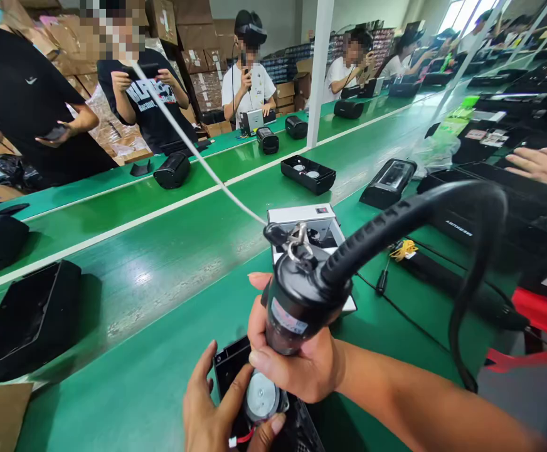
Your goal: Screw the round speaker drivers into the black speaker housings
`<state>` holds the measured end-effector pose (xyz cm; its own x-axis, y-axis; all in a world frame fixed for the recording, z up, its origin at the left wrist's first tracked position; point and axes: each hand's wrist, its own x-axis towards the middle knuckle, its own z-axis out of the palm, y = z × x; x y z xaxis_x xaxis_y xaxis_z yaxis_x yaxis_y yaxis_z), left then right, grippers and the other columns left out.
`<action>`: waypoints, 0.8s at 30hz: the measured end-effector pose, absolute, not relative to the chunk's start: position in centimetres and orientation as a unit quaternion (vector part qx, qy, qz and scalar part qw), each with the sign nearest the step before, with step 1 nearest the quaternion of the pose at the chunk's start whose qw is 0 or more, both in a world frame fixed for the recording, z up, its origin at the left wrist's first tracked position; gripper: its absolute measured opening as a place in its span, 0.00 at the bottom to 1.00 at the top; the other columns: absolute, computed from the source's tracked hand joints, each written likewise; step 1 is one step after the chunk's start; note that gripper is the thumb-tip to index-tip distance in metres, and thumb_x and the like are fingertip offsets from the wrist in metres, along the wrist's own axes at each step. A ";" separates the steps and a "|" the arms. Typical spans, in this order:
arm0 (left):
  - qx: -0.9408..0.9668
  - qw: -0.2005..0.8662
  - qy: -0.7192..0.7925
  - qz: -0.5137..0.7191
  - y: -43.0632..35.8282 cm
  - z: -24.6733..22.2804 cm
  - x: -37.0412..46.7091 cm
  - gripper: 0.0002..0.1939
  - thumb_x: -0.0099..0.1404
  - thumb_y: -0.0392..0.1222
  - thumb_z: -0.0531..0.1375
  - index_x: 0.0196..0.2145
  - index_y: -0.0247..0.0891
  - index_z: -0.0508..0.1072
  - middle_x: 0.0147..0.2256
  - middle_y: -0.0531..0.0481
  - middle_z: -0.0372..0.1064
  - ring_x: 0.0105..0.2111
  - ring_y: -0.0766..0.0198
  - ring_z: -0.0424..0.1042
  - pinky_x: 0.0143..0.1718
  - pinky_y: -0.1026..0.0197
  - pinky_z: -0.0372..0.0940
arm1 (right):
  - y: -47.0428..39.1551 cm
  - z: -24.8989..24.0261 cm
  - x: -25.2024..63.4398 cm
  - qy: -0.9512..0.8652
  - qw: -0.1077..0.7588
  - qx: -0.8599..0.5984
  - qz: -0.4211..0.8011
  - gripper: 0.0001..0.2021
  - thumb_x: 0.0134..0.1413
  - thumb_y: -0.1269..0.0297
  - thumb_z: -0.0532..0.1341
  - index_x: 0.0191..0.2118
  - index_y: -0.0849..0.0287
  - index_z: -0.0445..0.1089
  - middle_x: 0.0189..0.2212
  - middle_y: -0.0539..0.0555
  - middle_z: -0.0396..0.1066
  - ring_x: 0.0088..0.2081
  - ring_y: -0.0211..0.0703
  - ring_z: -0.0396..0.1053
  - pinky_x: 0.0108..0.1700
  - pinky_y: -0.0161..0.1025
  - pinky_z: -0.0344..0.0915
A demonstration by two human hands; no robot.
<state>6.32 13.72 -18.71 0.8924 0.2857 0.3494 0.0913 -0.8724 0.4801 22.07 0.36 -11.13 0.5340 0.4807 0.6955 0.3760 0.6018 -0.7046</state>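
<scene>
My right hand [297, 370] is wrapped round a black electric screwdriver [297, 301], which hangs from a pale cord [198, 154] and has a thick black cable. The tool's tip is hidden behind its body and my hand. Below it, my left hand [221, 402] has its thumb and fingers round a round silver speaker [261, 395]. That speaker lies in an open black housing [302, 430] on the green bench. A red wire with a white connector [233, 442] shows under my left fingers.
A white box [297, 215] stands just beyond the tool. Black housings, one with two speakers [308, 174], line the green conveyor [160, 251]. At right are a black cable, a red crate [544, 320] and another person's hand [546, 166]. Several people stand across the line.
</scene>
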 end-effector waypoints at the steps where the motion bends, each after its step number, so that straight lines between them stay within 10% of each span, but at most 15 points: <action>1: 0.949 0.224 0.091 0.201 13.8 -18.6 6.2 0.22 0.63 0.57 0.64 0.50 0.46 0.82 0.70 0.39 0.44 0.63 0.27 0.60 0.52 0.26 0.72 | 0.4 -11.2 22.1 -0.488 0.744 -0.455 0.022 0.23 0.56 0.73 0.64 0.53 0.49 0.55 0.28 0.43 0.58 0.26 0.36 0.61 0.28 0.35 0.63; 10: 0.952 0.223 0.051 0.202 14.4 -18.4 5.8 0.25 0.65 0.55 0.64 0.59 0.49 0.77 0.72 0.40 0.43 0.65 0.30 0.61 0.54 0.29 0.73 | 0.7 -11.1 21.9 -0.505 0.743 -0.439 0.021 0.22 0.56 0.76 0.63 0.51 0.50 0.56 0.29 0.42 0.59 0.28 0.35 0.62 0.32 0.35 0.66; 24: 0.941 0.280 0.130 0.141 12.9 -17.3 5.9 0.18 0.63 0.56 0.64 0.45 0.45 0.83 0.70 0.41 0.47 0.61 0.35 0.64 0.55 0.31 0.71 | 1.2 -12.0 22.0 -0.507 0.725 -0.456 0.102 0.29 0.50 0.68 0.68 0.58 0.52 0.61 0.29 0.44 0.69 0.28 0.39 0.69 0.32 0.41 0.74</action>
<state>5.94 12.87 -17.26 0.9269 0.3225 0.1919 0.1653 -0.8098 0.5629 22.00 1.16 -11.96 0.4657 0.6104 0.6407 0.3134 0.5634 -0.7645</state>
